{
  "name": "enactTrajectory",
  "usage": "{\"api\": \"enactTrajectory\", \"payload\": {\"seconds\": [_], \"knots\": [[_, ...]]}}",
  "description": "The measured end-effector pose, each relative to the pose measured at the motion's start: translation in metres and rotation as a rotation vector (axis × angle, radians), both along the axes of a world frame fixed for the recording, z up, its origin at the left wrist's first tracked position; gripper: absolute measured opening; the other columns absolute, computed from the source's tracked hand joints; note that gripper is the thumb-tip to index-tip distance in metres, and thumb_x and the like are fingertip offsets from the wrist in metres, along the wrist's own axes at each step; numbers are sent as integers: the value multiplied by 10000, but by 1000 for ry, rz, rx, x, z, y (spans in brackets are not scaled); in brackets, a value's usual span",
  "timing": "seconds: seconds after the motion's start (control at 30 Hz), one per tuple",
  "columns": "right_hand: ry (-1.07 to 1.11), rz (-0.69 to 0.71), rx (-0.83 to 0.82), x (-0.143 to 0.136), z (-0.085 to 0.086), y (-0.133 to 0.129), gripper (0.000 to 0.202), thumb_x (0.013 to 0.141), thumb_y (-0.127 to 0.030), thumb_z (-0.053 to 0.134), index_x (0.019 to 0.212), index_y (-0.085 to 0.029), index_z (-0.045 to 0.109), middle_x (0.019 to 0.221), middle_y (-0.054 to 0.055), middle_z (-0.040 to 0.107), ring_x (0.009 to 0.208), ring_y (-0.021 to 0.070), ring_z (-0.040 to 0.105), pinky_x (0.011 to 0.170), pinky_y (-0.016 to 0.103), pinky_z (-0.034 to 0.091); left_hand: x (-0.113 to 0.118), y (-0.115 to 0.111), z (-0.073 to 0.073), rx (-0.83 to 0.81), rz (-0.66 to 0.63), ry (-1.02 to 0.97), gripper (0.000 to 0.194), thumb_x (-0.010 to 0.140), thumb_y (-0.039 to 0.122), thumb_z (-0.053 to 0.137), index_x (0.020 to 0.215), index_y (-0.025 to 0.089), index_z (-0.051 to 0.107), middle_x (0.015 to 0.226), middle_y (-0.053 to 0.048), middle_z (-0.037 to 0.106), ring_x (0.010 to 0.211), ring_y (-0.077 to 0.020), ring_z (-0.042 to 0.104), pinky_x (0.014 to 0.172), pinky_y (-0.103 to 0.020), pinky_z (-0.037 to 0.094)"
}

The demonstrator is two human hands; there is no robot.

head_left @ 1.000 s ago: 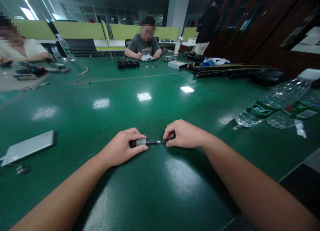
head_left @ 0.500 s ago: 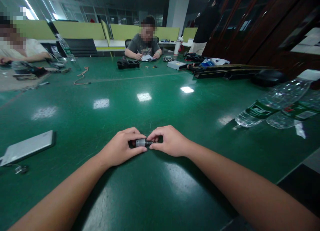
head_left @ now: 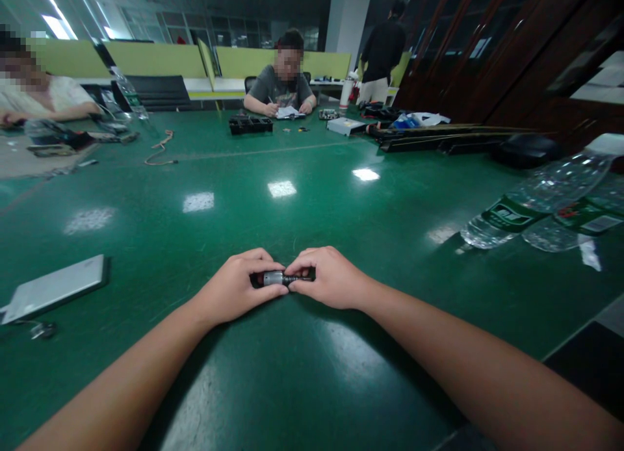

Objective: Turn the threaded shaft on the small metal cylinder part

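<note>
Low in the middle of the view, a small silver metal cylinder (head_left: 273,278) with a dark ribbed shaft (head_left: 289,279) lies level between my hands, close to the green tabletop. My left hand (head_left: 237,285) grips the cylinder, thumb on the near side and fingers on the far side. Around the shaft, the thumb and fingertips of my right hand (head_left: 331,279) are pinched together. The shaft's right end is partly hidden by that hand. Both hands rest low over the table, their fingertips nearly meeting.
A silver power-bank-like slab (head_left: 57,287) lies at left with a small clear-and-dark item (head_left: 43,331) below it. Two plastic bottles (head_left: 511,210) stand at right. Farther back are a cable (head_left: 158,152), a black tray (head_left: 251,124) and long dark strips (head_left: 433,138). Two people sit across the table.
My right thumb and fingertips have shifted slightly left along the shaft, toward the cylinder. My left hand stays put. In the background, the standing person has moved left and farther away.
</note>
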State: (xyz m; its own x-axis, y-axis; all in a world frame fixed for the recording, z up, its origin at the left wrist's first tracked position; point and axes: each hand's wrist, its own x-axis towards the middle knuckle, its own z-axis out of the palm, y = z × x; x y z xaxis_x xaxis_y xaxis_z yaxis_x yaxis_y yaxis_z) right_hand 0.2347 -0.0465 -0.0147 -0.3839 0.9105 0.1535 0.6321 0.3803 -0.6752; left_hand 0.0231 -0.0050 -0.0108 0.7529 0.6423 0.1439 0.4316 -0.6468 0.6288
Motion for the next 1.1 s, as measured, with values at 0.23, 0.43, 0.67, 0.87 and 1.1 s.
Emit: {"api": "enactTrajectory", "payload": {"seconds": [0.23, 0.43, 0.67, 0.87, 1.1], "knots": [[-39, 36, 28, 0, 0, 1, 181, 777, -172, 715, 949, -179, 773, 843, 35, 714, 758, 135, 618, 689, 243, 429, 1, 0, 1, 7, -26, 26, 269, 848, 360, 705, 1062, 204, 750, 871, -34, 646, 804, -169, 613, 721, -279, 460], [-65, 62, 58, 1, 1, 2, 185, 781, -175, 711, 955, -176, 773, 838, 41, 717, 771, 146, 625, 707, 253, 431, -1, 0, 1, 24, -29, 24, 252, 856, 364, 699, 1045, 207, 752, 862, -31, 638, 797, -166, 609, 713, -272, 454], [-97, 75, 64, 3, 3, 1, 204, 770, -162, 713, 965, -168, 772, 859, 44, 724, 790, 150, 628, 728, 255, 433, 0, 0, 0, 28, -44, 23, 238, 861, 361, 696, 1045, 220, 752, 867, -25, 635, 796, -159, 609, 711, -266, 454], [-124, 79, 57, 4, 6, -1, 199, 768, -162, 713, 956, -172, 777, 844, 40, 719, 766, 143, 622, 695, 245, 422, -2, -3, 1, 27, -35, 18, 242, 858, 373, 697, 1037, 221, 756, 881, -30, 646, 808, -163, 618, 727, -270, 464], [-136, 95, 69, 6, 7, -3, 172, 772, -177, 714, 930, -185, 781, 802, 28, 702, 726, 132, 605, 659, 236, 402, -1, -5, 2, 36, -33, 11, 252, 844, 382, 705, 1031, 223, 763, 878, -37, 656, 807, -173, 622, 725, -277, 471]]}}
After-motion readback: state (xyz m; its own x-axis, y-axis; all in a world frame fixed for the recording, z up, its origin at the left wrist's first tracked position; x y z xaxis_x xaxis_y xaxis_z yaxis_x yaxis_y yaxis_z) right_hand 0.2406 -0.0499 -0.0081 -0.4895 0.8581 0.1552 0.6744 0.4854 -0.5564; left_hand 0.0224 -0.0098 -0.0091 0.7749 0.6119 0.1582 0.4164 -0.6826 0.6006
